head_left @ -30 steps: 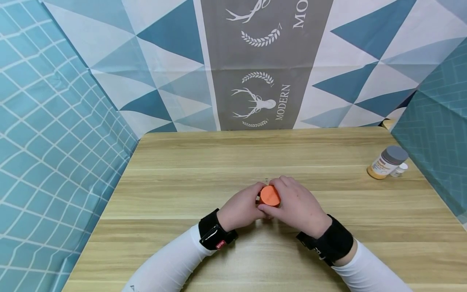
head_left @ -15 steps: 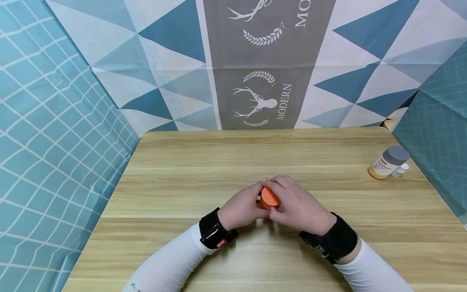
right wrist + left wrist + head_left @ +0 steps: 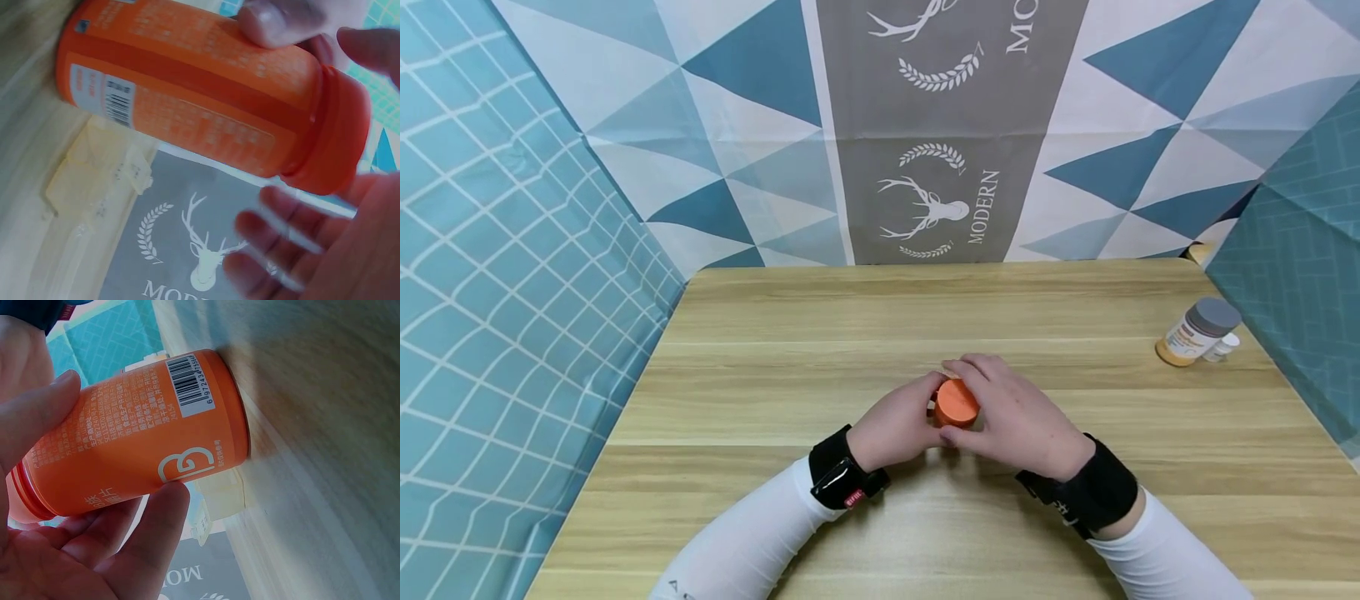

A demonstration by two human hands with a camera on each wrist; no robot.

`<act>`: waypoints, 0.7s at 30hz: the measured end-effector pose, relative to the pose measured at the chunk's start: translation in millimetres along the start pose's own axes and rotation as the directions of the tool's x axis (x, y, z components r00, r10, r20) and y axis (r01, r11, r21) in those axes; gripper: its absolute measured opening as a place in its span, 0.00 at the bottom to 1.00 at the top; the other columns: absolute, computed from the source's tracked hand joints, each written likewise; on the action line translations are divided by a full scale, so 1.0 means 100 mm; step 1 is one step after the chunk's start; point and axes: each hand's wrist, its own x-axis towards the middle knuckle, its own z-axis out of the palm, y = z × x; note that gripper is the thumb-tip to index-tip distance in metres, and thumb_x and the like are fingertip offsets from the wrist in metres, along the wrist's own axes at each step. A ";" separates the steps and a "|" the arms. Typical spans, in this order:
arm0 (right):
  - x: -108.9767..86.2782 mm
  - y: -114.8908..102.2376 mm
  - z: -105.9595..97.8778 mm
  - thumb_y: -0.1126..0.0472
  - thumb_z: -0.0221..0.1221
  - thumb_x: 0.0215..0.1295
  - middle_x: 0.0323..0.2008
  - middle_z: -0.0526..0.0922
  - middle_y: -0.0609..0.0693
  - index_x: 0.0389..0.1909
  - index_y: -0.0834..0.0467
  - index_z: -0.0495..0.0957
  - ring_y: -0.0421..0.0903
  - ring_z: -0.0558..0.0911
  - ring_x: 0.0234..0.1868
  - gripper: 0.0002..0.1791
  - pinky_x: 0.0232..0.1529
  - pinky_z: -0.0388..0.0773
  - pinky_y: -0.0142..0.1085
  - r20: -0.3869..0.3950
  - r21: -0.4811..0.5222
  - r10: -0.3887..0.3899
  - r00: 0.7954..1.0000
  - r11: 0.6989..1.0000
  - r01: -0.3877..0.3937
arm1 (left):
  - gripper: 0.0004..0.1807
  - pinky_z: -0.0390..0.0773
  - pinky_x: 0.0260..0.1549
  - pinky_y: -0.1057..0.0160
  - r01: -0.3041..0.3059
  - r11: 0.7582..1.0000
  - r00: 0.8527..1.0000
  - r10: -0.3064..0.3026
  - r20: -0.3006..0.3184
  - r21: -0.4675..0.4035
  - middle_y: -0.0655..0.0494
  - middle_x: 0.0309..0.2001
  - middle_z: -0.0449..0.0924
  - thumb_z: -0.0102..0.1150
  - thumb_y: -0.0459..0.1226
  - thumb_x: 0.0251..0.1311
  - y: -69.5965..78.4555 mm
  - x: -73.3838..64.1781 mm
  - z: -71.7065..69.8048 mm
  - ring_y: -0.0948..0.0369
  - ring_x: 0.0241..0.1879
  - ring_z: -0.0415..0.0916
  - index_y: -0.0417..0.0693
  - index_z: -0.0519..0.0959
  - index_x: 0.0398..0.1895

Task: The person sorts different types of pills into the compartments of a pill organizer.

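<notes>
An orange bottle (image 3: 134, 440) with printed text and a barcode stands upright on the table in front of the person. My left hand (image 3: 897, 427) grips its body, thumb on one side and fingers on the other, as the left wrist view shows. Around the orange cap (image 3: 957, 402) is my right hand (image 3: 1022, 419), fingers on the far side and thumb on the near side. The right wrist view shows the right fingers, blurred, spread and apart from the cap, with the thumb (image 3: 372, 53) also off it. The cap sits on the bottle.
A grey-lidded bottle (image 3: 1197, 333) and a small white-capped bottle (image 3: 1221, 347) stand at the table's right side. A pale yellowish translucent piece (image 3: 94, 165) lies beyond the orange bottle. Patterned cloths (image 3: 752, 108) hang behind the wooden table (image 3: 790, 308) and at both sides.
The right hand turned about the cap, its fingers crossing over it half a second ago; now they have swung back and spread, showing more of the cap. The left hand holds its place.
</notes>
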 end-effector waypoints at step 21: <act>0.04 -0.07 0.03 0.54 0.66 0.50 0.51 0.77 0.47 0.61 0.58 0.75 0.43 0.74 0.49 0.34 0.48 0.77 0.38 -0.024 -0.044 -0.031 0.999 0.999 0.030 | 0.30 0.76 0.47 0.69 0.024 1.000 1.000 -0.024 0.002 -0.007 0.66 0.48 0.76 0.73 0.42 0.55 0.00 0.02 0.00 0.71 0.46 0.75 0.52 0.70 0.60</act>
